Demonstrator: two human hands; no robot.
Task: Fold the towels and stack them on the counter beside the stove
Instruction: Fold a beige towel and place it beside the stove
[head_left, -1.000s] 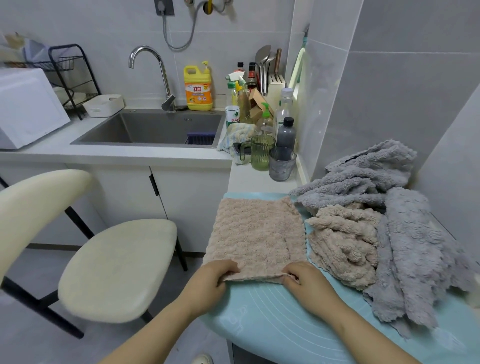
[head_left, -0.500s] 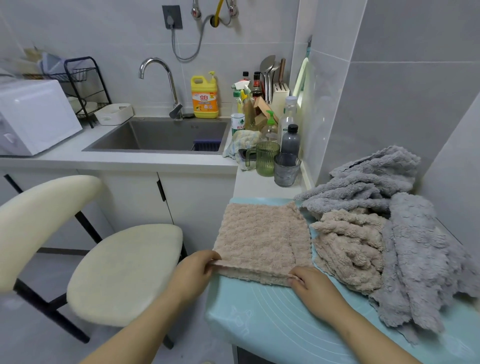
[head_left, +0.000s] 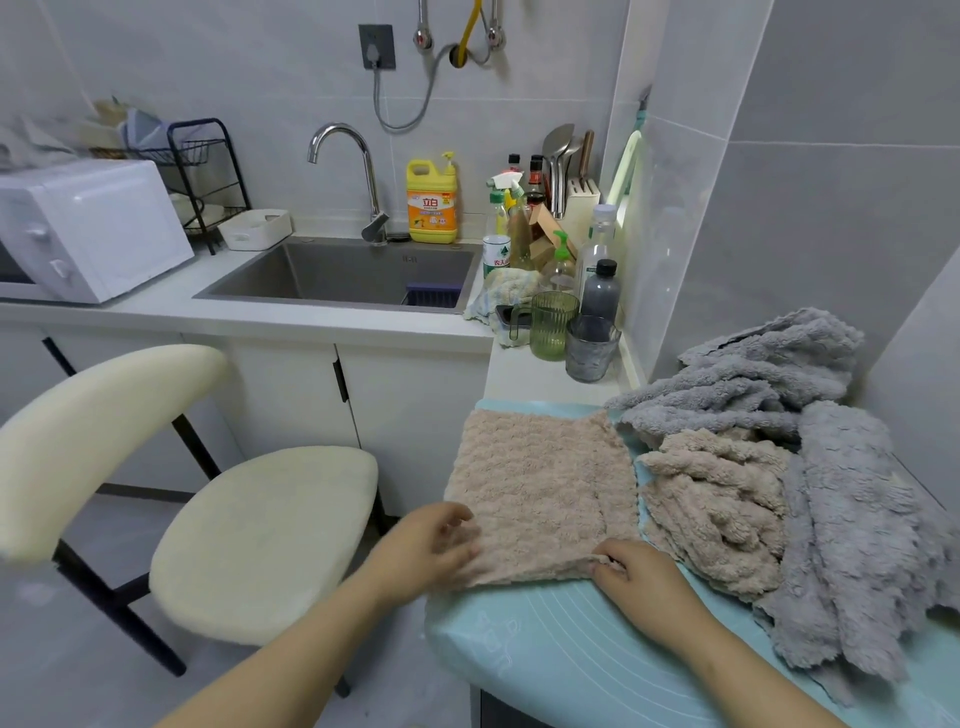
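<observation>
A beige fluffy towel (head_left: 540, 483) lies flat on the pale blue mat (head_left: 571, 660). My left hand (head_left: 426, 551) grips its near left corner, thumb on top. My right hand (head_left: 639, 577) pinches the near right corner, which is lifted slightly off the mat. To the right lies a heap of unfolded towels: a crumpled beige towel (head_left: 717, 509), a grey towel (head_left: 753, 374) behind it and another grey towel (head_left: 857, 530) draped along the right side.
A cream chair (head_left: 260, 535) stands left of the mat. Beyond the mat, a green cup (head_left: 553, 327), a grey glass (head_left: 592, 348) and bottles crowd the counter beside the sink (head_left: 343, 275). A white microwave (head_left: 88, 228) sits at far left. Tiled walls close in on the right.
Both hands have lifted the towel's near edge a little and shifted their hold at the corners. The camera has tilted up slightly.
</observation>
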